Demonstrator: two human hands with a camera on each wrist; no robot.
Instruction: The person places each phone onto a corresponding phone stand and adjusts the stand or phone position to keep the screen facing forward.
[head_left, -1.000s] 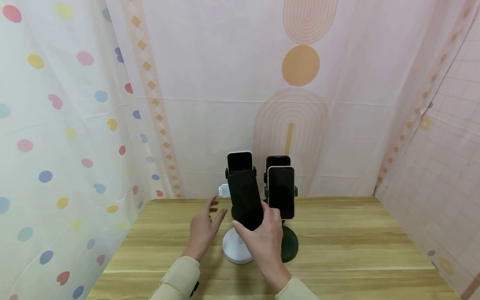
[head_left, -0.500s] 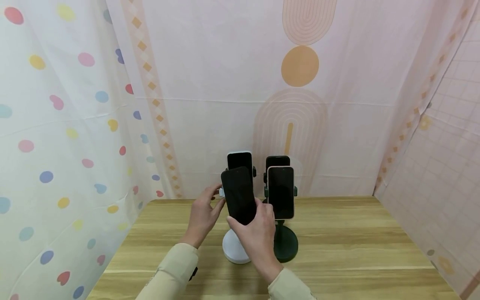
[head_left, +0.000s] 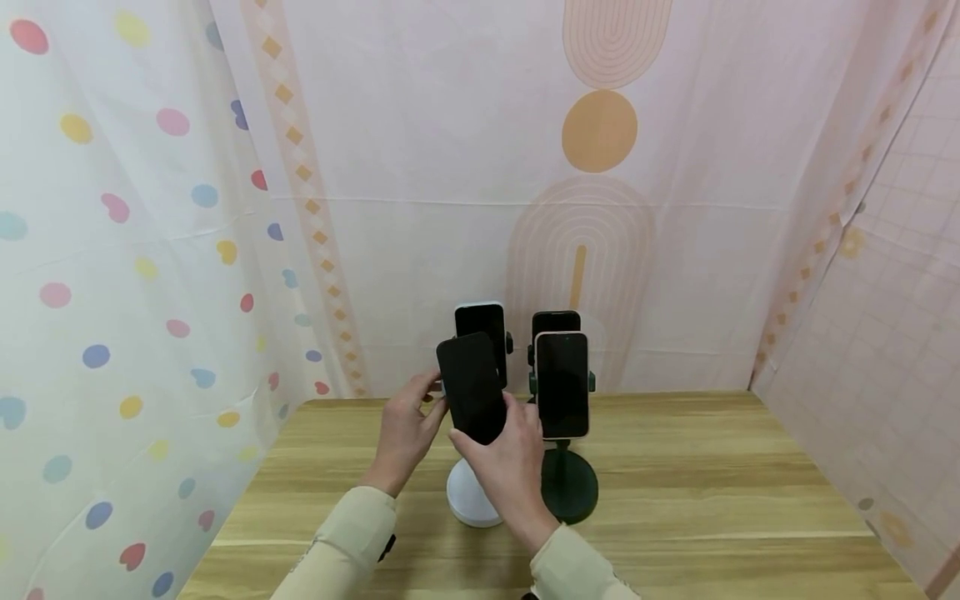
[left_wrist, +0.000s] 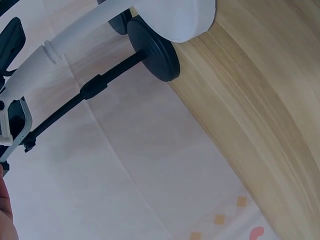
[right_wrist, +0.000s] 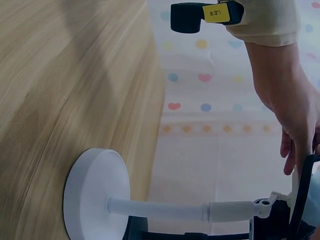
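right hand (head_left: 510, 467) gripping black phone (head_left: 472, 387) by lower end, tilting it toward white stand (head_left: 472, 502); left hand (head_left: 405, 433) pinching clamp, steadying it.

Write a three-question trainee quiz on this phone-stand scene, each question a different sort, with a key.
1. True or false: the right hand holds the black phone from below.
2. Which base colour belongs to the stand directly under the hands? A) white B) red C) blue
3. Fill in: the phone with the pale rim sits on the stand with the ____ base.

Key: 1 true. 2 A, the white base. 3 black. The left hand touches the black phone's left edge above the wooden table.
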